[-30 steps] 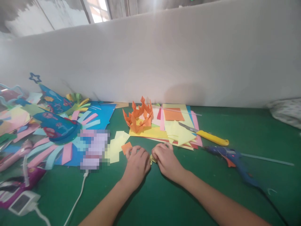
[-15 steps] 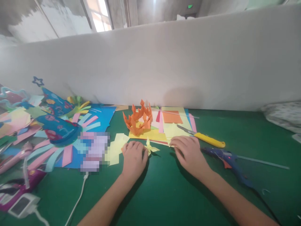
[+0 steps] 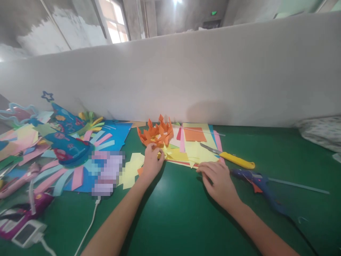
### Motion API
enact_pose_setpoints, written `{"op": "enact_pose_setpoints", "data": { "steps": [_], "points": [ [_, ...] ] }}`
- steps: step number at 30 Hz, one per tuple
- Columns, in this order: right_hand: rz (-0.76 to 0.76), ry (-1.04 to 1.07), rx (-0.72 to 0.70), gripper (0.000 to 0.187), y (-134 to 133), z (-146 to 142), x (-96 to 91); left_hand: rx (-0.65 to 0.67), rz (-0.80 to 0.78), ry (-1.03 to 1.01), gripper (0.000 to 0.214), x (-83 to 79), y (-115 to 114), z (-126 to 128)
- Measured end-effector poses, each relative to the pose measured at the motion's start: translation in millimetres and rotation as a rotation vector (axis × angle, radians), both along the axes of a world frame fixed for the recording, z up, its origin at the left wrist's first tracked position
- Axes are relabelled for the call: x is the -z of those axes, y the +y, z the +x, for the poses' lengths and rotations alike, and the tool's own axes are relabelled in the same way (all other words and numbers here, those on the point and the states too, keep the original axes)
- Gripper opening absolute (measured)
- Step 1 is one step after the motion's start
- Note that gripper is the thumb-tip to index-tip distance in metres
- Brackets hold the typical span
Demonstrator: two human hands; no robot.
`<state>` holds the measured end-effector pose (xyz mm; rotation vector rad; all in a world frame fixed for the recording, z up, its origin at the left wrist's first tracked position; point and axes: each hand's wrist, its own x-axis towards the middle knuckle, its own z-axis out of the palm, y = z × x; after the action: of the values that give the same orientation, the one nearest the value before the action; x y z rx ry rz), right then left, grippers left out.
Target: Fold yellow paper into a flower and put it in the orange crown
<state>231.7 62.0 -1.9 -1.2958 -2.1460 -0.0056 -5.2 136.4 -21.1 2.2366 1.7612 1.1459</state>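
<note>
My left hand (image 3: pixel 153 161) pinches a small folded piece of pale yellow paper (image 3: pixel 166 150) between thumb and fingers, just in front of the orange paper crown (image 3: pixel 156 137). The crown has pointed folded tips and stands on the table. My right hand (image 3: pixel 217 177) rests near the front edge of the pale yellow paper sheets (image 3: pixel 201 154), fingers stretched out and loosely bent, with nothing visible in them. Beyond it lies a yellow utility knife (image 3: pixel 237 160), its blade over the papers. A blue glue gun (image 3: pixel 262 185) with a clear glue stick is to the right.
Party hats (image 3: pixel 71 147) with pink and blue paper strips stand on a blue sheet (image 3: pixel 121 129) at left. A blurred-out rectangle (image 3: pixel 108 174) has a white cable (image 3: pixel 89 224) running forward. A pink glue gun (image 3: pixel 25 179) lies farther left. A white partition (image 3: pixel 170 78) stands behind the green table (image 3: pixel 176 220).
My left hand has moved away from me toward the crown, lifting the folded yellow paper off the table. My right hand has shifted slightly back toward me, away from the yellow sheets.
</note>
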Motion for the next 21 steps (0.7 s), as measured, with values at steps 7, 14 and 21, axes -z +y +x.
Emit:
{"op": "enact_pose_setpoints", "data": {
  "steps": [7, 14, 21],
  "points": [
    [0.040, -0.043, 0.126, 0.037, 4.3, 7.1, 8.6, -0.027, -0.017, -0.023, 0.007, 3.2, 10.2, 0.4],
    [-0.013, -0.142, 0.124, 0.053, 11.6, 6.2, 14.8, -0.070, 0.002, -0.163, 0.010, -6.7, -15.5, 1.1],
    [0.064, -0.076, 0.036, 0.023, 21.6, 9.5, 9.4, 0.110, -0.465, -0.692, 0.019, -5.8, -77.6, 13.6]
  ]
}}
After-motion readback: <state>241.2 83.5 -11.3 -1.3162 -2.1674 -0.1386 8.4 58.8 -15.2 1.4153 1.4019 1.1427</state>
